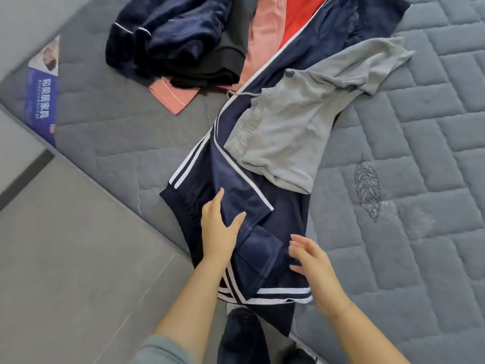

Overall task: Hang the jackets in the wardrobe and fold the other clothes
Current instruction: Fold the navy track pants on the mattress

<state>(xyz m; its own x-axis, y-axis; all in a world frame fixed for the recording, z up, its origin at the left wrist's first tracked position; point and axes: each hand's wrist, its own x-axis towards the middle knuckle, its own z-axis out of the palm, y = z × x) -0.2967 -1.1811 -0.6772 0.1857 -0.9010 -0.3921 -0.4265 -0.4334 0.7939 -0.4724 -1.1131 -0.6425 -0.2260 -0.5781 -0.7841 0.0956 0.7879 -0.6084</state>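
A navy garment with white stripes (265, 206) lies stretched across the grey quilted mattress (420, 179), its near end folded over itself. My left hand (219, 229) rests flat on that folded end, fingers straight. My right hand (312, 261) hovers just right of the fold, fingers relaxed and slightly blurred, holding nothing. A grey pair of shorts (296, 122) lies on top of the navy garment further up. At the far end sit a dark navy velvety garment (168, 35), a black garment (210, 72) and a pink garment (252, 56) with a red piece (301, 14) beside it.
The mattress edge runs diagonally at the left, with a blue printed label (42, 101) on it. Grey floor (65, 258) lies beyond the edge. An embroidered leaf mark (367, 190) is on the mattress at the right. My dark trouser leg (244, 337) shows at the bottom.
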